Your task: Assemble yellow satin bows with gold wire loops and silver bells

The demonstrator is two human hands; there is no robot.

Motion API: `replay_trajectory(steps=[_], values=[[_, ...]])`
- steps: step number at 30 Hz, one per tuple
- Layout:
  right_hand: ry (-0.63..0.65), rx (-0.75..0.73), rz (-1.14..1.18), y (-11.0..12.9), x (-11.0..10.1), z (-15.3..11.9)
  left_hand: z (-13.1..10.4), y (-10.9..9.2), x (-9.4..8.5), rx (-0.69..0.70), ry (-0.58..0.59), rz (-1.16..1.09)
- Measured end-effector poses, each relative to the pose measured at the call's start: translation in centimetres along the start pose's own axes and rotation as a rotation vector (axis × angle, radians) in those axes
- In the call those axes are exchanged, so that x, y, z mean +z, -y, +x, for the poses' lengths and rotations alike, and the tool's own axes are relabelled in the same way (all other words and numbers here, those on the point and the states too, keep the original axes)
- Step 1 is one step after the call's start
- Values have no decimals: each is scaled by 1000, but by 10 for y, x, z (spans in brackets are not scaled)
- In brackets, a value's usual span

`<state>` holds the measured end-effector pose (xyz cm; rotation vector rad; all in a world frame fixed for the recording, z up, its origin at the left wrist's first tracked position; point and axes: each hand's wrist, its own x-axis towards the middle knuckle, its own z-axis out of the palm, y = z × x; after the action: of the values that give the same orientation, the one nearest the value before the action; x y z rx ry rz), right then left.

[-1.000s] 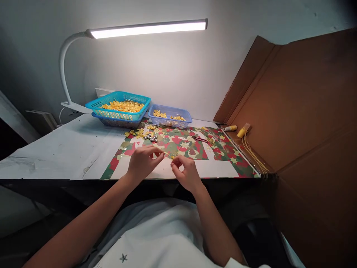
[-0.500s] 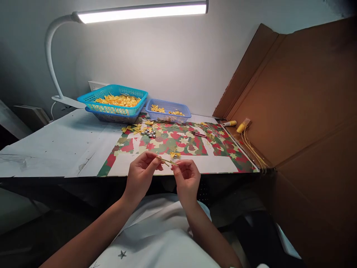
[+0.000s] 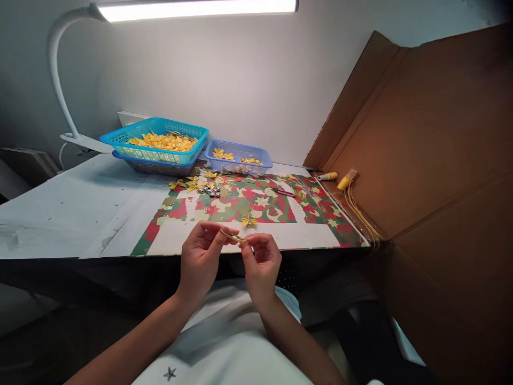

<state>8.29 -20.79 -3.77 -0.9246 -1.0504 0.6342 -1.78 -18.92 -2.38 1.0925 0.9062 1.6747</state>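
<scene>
Between my two hands runs a thin gold cord, looped or doubled. My left hand pinches one end of it between thumb and fingertips. The other end is pinched by my right hand. Both hands are just over the table's front edge. Just beyond them, on the white strip, lies a yellow ribbon bow with a small silver bell at its middle. Farther back to the left, several silver bells sit in a cluster beside loose yellow bows.
A blue basket full of yellow bows is stacked on another at the back left. Beside it stands a smaller periwinkle basket. Dark-handled snips lie on the patterned sheet. Cardboard walls the right side; a lamp hangs above.
My hands have come slightly closer together, and the cord between them now looks more bunched. The whole view has shifted a little.
</scene>
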Motion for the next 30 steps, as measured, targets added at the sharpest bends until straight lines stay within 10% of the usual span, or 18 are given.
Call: replay_trajectory(steps=[30], values=[[8,-125,-24,-9,-6,-1,-6,4,-6,-77,108,-55]])
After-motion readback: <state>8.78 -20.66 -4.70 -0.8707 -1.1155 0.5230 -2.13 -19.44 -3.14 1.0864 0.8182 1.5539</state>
